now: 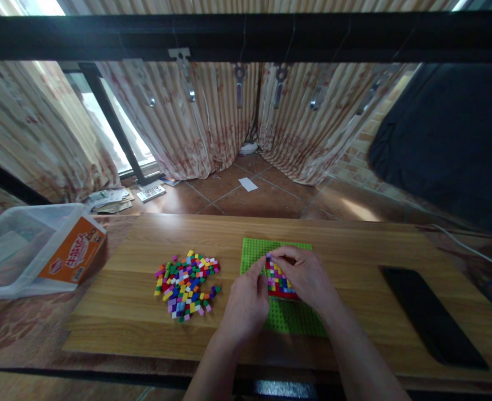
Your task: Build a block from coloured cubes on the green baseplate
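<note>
- Label first: clear plastic bin (pixel 62 216), left of the table (pixel 116 301), carries an orange label (pixel 74 252) with large white Chinese characters; I read the last two as 达人, small print too tiny.
- White booklet (pixel 151 192) on the floor: dark print, I can't read it. Paper stack (pixel 110 199) beside it, also illegible to me.
- Bin cut off by my left frame edge; dark fabric (pixel 450 145) cut off at right.
- Black bar (pixel 246 38) crosses the top of my view, hiding part of the curtains (pixel 212 122).
- Left hand (pixel 248 303) and right hand (pixel 308 275) meet over the green baseplate (pixel 254 250), hiding much of it.
- Fingertips of both close in around a purple brick (pixel 268 255) at the brick patch's (pixel 278 282) far left corner; I can't tell which hand pinches it or whether it's seated.
- Patch sits on the baseplate, mixed colours, right side partly covered by the right hand.
- Loose brick pile (pixel 187 284) on the table, left of the baseplate; single pieces blur together.
- Black slab (pixel 432 317) on the table's right; can't identify it.
</note>
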The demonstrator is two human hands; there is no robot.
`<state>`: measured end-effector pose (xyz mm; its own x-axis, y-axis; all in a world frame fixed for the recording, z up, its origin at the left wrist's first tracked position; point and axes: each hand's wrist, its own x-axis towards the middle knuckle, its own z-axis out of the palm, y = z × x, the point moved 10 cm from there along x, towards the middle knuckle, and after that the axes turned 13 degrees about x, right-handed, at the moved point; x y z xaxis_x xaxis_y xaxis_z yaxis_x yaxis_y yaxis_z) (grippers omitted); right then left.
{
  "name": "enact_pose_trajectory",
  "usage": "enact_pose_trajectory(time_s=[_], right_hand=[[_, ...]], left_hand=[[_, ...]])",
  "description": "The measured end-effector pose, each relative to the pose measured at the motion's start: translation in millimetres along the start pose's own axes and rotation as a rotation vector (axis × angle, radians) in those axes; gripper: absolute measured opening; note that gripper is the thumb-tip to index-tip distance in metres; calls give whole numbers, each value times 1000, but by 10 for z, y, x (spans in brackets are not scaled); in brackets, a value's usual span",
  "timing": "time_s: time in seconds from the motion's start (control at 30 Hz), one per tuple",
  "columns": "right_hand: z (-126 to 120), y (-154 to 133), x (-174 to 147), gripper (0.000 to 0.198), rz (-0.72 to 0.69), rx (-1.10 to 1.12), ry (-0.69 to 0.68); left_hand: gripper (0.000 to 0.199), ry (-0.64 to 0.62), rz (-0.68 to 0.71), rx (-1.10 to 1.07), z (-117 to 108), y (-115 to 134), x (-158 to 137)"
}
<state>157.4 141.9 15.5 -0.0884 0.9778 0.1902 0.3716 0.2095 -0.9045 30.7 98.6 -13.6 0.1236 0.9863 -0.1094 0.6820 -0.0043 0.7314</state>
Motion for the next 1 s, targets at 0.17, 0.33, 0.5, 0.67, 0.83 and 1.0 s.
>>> enact_pose_trajectory(time_s=[0.17, 0.33, 0.5, 0.67, 0.83, 1.0], right_hand=[[44, -94, 4, 24, -50, -69, -56], [14, -14, -9, 22, -5, -4, -26], [-51, 73, -69, 21, 20, 101, 31], [-178, -157, -192, 17, -149, 115, 136], [-58, -353, -275, 12, -219, 133, 32], [79, -453, -298, 12, -276, 40, -30]], left_hand=[[50, 5, 22, 3, 5, 16, -4], [47, 29, 4, -25, -15, -1, -1], [36, 164, -93, -255, -93, -211, 34], [19, 243, -122, -659, -162, -264, 55], [19, 168, -205, -897, -115, -193, 45], [27, 156, -222, -950, -77, -197, 26]])
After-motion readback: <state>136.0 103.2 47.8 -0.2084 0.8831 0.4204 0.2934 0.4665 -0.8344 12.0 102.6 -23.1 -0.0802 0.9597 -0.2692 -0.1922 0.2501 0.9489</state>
